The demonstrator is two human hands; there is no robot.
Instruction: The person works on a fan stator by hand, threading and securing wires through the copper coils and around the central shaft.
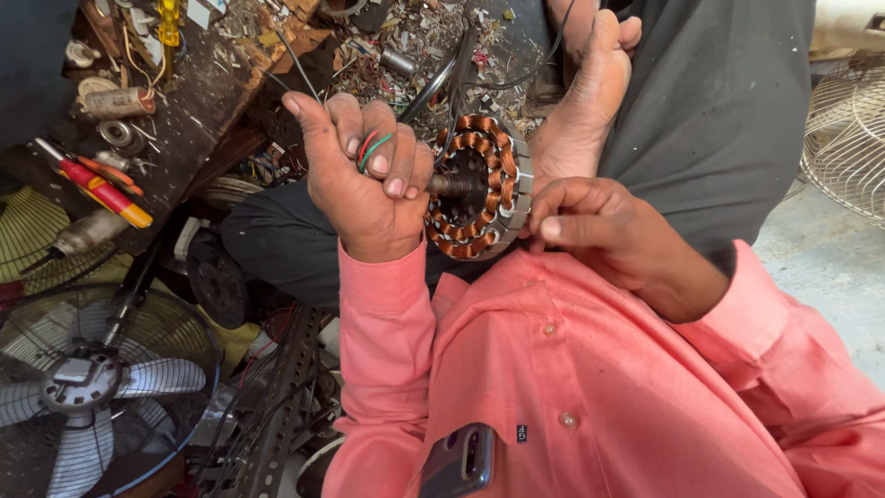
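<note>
The left hand [369, 180] hides the stator's [479, 184] shaft and wire ends.

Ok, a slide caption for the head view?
Both hands, left and right, hold a copper-wound fan stator.

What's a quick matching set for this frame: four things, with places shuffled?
Things:
1 stator
2 phone
3 table fan
4 red-and-yellow screwdriver

Places:
A lower-left corner
B held between both hands
C dark board, left
D pink shirt pocket

Pairs: 1-B, 2-D, 3-A, 4-C. The left hand grips the shaft and wires; the right hand pinches the rim.
</note>
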